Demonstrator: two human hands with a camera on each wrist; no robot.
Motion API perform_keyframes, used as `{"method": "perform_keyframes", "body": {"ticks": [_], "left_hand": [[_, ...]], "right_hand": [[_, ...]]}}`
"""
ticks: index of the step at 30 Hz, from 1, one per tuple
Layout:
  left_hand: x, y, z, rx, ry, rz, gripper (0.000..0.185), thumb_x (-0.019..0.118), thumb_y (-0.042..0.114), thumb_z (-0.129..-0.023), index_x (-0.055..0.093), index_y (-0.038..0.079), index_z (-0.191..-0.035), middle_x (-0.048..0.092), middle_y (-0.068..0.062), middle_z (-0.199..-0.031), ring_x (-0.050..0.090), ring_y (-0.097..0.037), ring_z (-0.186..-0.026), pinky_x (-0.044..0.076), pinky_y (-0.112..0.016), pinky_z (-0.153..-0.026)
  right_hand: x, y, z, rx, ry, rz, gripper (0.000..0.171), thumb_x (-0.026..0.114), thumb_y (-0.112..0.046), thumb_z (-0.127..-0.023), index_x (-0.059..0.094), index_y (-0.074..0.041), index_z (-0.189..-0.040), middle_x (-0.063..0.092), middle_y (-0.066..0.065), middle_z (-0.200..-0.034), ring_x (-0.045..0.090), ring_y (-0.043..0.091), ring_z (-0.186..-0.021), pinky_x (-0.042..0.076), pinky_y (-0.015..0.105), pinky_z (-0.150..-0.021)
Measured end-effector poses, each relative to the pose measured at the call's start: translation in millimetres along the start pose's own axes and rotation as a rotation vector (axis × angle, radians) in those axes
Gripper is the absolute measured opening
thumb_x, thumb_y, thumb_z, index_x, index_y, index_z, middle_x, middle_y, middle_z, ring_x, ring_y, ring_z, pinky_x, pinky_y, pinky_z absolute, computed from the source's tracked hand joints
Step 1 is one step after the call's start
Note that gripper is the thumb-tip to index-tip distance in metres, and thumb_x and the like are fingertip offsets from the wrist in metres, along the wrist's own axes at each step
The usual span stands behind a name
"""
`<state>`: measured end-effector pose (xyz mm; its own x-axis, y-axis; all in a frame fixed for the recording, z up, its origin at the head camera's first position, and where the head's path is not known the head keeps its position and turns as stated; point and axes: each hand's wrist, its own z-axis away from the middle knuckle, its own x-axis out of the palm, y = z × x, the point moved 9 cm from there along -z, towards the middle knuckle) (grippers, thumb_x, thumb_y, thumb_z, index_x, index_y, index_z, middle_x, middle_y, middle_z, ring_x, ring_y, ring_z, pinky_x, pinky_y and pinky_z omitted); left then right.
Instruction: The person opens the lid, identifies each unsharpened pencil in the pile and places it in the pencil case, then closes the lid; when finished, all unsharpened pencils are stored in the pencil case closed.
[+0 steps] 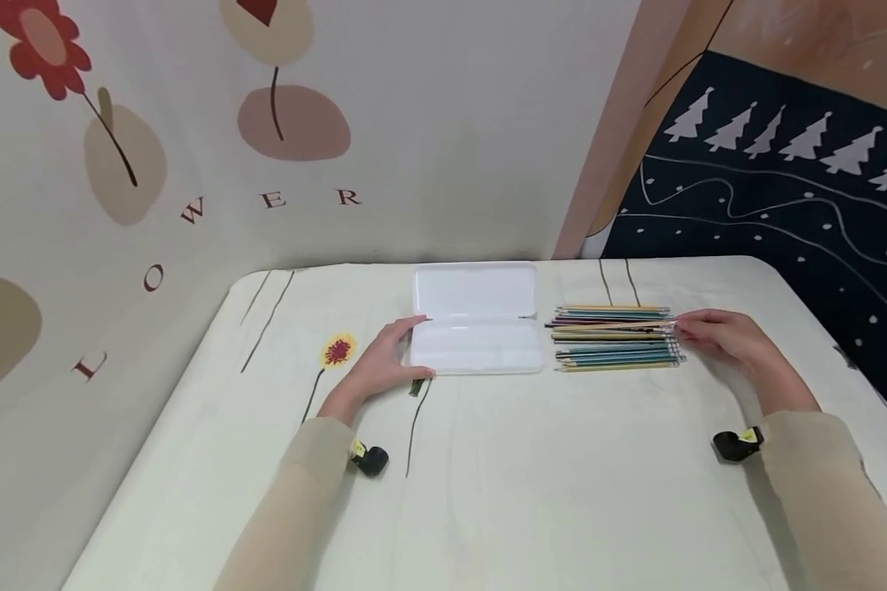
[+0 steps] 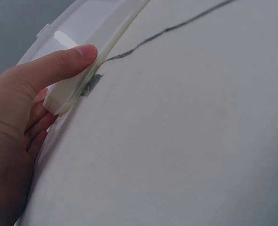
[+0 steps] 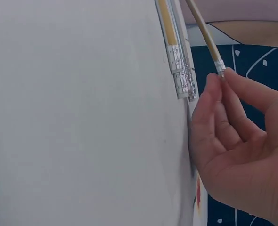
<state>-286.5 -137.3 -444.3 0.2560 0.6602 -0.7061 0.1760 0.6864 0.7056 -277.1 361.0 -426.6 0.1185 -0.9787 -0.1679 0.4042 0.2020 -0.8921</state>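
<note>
A white plastic case [image 1: 476, 346] lies open on the table, its lid [image 1: 475, 290] laid back on the far side. My left hand [image 1: 379, 359] holds its left end, with the thumb on the near wall [image 2: 66, 63] and the other fingers round the end. To the right of the case, several pencils [image 1: 613, 359] in yellow, teal and dark colours lie side by side. My right hand [image 1: 728, 338] pinches one yellowish pencil [image 3: 206, 35] by its metal-banded end between thumb and fingertips. That pencil slants over the others, raised above them in the right wrist view.
A pale cloth [image 1: 517, 476] with drawn stems and a yellow flower [image 1: 337, 350] covers the table. Behind stands a light curtain [image 1: 443, 107] with flower prints and letters. Dark fabric with white trees [image 1: 769, 180] hangs at the right. Each wrist wears a small black camera [image 1: 370, 460].
</note>
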Motion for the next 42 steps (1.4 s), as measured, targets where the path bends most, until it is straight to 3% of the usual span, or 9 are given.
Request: {"method": "perform_keyframes", "body": {"ticks": [4, 12, 25, 32, 42], "left_hand": [[1.2, 0.0, 0.9, 0.0, -0.007, -0.001, 0.097, 0.087, 0.041, -0.074, 0.036, 0.024, -0.154, 0.037, -0.011, -0.158, 0.035, -0.032, -0.146, 0.031, -0.056, -0.119], [1.0, -1.0, 0.3, 0.0, -0.005, -0.004, 0.097, 0.087, 0.042, -0.074, 0.036, 0.024, -0.154, 0.036, -0.01, -0.159, 0.033, -0.032, -0.148, 0.029, -0.055, -0.12], [-1.7, 0.9, 1.1, 0.006, -0.002, 0.006, 0.097, 0.088, 0.041, -0.073, 0.037, 0.023, -0.154, 0.036, -0.011, -0.159, 0.033, -0.033, -0.148, 0.029, -0.055, -0.121], [-0.9, 1.4, 0.1, 0.014, 0.004, 0.007, 0.096, 0.087, 0.041, -0.073, 0.038, 0.023, -0.153, 0.037, -0.011, -0.159, 0.034, -0.033, -0.147, 0.03, -0.055, -0.12], [-1.3, -1.9, -0.3, 0.01, 0.007, 0.0, 0.097, 0.088, 0.041, -0.072, 0.038, 0.023, -0.152, 0.038, -0.011, -0.158, 0.034, -0.033, -0.147, 0.03, -0.056, -0.12]], "right_hand": [[4, 1, 4, 0.004, -0.05, -0.312, 0.018, 0.063, -0.012, -0.097, 0.075, -0.021, -0.088, 0.075, -0.008, -0.087, 0.072, 0.001, -0.084, 0.058, 0.017, -0.079], [3, -9, 6, -0.069, -0.025, -0.479, 0.014, 0.066, -0.009, -0.095, 0.075, -0.015, -0.087, 0.076, -0.003, -0.086, 0.073, 0.005, -0.083, 0.059, 0.019, -0.076], [35, -37, 9, -0.139, -0.065, -0.508, 0.016, 0.064, -0.002, -0.094, 0.075, -0.012, -0.089, 0.076, 0.0, -0.087, 0.074, 0.007, -0.082, 0.06, 0.02, -0.075], [66, -47, 5, -0.114, -0.078, -0.43, 0.011, 0.067, -0.007, -0.094, 0.074, -0.016, -0.091, 0.074, -0.003, -0.09, 0.073, 0.005, -0.085, 0.059, 0.018, -0.078], [106, -46, -8, -0.104, -0.099, -0.346, 0.009, 0.066, -0.004, -0.094, 0.069, -0.008, -0.102, 0.074, -0.002, -0.09, 0.073, 0.005, -0.086, 0.059, 0.019, -0.08]]}}
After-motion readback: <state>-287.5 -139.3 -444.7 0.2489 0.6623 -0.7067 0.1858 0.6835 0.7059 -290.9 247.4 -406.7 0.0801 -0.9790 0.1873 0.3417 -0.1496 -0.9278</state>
